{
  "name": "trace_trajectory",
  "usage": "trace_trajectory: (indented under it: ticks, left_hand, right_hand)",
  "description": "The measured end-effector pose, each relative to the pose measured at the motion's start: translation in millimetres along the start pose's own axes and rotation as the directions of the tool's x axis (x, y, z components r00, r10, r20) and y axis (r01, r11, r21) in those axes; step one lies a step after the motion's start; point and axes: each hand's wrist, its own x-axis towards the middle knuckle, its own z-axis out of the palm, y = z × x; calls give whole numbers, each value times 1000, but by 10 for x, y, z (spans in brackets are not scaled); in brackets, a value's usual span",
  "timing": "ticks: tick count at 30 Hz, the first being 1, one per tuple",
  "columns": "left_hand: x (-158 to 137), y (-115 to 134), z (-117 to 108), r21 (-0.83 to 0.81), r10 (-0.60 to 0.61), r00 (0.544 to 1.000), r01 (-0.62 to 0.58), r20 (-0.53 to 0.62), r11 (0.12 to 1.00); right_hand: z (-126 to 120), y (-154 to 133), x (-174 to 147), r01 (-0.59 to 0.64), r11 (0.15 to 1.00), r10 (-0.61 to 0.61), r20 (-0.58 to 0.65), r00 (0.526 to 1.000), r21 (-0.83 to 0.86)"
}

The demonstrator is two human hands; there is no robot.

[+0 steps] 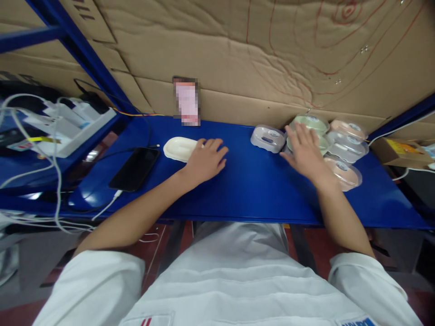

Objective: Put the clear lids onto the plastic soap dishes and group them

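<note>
1. While the left hand [205,159] lies palm down on the blue shelf top [251,190], its fingers spread loosely and gripping nothing, it touches the right end of a cream oval soap dish [179,148].
2. The right hand [304,151] is open too, fingers splayed flat over a cluster of clear-lidded soap boxes [340,145] at the right, resting on the nearest green one [311,123].
3. The 2 hands are well apart; 1 more lidded box [268,138] sits alone between them, just left of the right hand.
4. By my reading, this is a reach for a boxed piece, with no grasp closed yet.
5. Closing the fingers around 1 lid edge would call for care, since the boxes lie stacked and overlapping.
6. A black phone [135,168] lies left of the dish.
</note>
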Motion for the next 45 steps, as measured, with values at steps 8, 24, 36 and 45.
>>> trace_trajectory:
  ticks: [8,24,36,45]
  left_hand:
    - [-43,-69,-83,32,-251,954,250,165,968]
    - [-1,-171,-190,-80,-24,936,56,350,995]
    - [-17,-109,-295,-273,167,885,-47,434,961]
    - [4,-46,-130,-189,154,986,-139,67,972]
  right_hand:
    - [233,-792,129,203,966,-201,-29,979,162]
    - [230,-817,121,126,868,-23,-215,976,480]
    - [57,-875,21,350,877,-344,-77,936,330]
    - [45,-1007,-22,316,824,-295,-119,948,471]
